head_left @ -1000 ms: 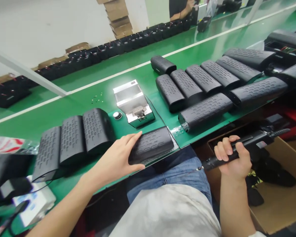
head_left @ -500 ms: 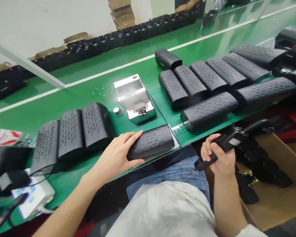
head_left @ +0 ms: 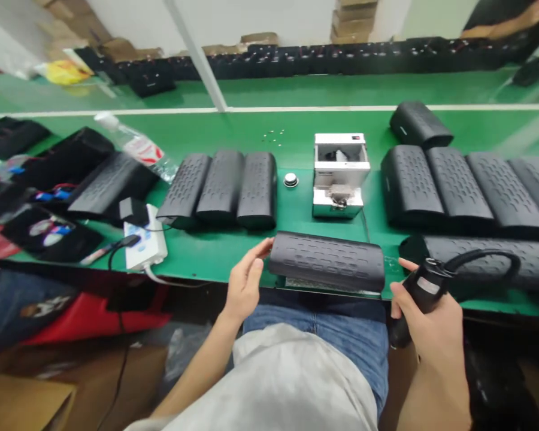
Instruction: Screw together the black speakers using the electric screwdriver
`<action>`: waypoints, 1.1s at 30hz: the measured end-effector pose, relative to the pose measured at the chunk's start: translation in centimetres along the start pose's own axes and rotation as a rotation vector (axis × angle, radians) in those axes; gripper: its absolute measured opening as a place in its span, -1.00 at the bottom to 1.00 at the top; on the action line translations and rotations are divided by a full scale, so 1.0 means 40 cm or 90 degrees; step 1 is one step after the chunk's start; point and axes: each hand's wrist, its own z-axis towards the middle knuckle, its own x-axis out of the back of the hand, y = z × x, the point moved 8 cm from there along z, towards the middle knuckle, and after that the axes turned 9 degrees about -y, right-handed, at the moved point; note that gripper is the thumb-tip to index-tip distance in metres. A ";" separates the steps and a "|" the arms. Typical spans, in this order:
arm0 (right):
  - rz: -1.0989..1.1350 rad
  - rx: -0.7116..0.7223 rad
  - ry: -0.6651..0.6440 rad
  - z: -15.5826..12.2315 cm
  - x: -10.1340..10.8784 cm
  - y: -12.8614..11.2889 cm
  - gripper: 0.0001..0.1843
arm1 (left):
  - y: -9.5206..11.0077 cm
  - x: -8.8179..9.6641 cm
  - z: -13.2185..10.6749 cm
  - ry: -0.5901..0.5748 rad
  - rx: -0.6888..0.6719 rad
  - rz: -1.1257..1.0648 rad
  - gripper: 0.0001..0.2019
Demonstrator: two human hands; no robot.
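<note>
A black, rounded, long case (head_left: 327, 261) with rows of dash-shaped dents lies lengthwise at the bench's front edge. At its left end is my left hand (head_left: 246, 281), fingers stretched along the end and thumb apart, touching it rather than wrapped round it. My right hand (head_left: 431, 320) grips a black electric screwdriver (head_left: 426, 287) just off the case's right end, one finger extended toward that end. The screwdriver's lower tip points down and its cord curves away to the right.
Several similar cases stand left (head_left: 257, 188) and right (head_left: 413, 182). Behind the held-near case are a metal screw dispenser (head_left: 340, 206) and a small round silver-topped object (head_left: 290, 179). A white power strip (head_left: 146, 239), a plastic bottle (head_left: 139, 146) and opened cases with wires (head_left: 49, 230) lie leftward.
My view has swung left. My left hand has loosened from over the case and slid to its left end. The screwdriver has come closer to the case's right end.
</note>
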 end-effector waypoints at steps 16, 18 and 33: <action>-0.011 -0.105 0.045 0.034 0.013 0.046 0.14 | -0.009 -0.065 -0.051 0.055 -0.162 -0.090 -0.55; -0.011 -0.105 0.043 0.026 0.012 0.036 0.11 | -0.008 -0.063 -0.053 0.057 -0.181 -0.088 -0.56; -0.001 -0.087 0.033 0.016 -0.013 -0.013 0.05 | 0.104 0.085 0.027 -0.034 -0.246 -0.215 -0.44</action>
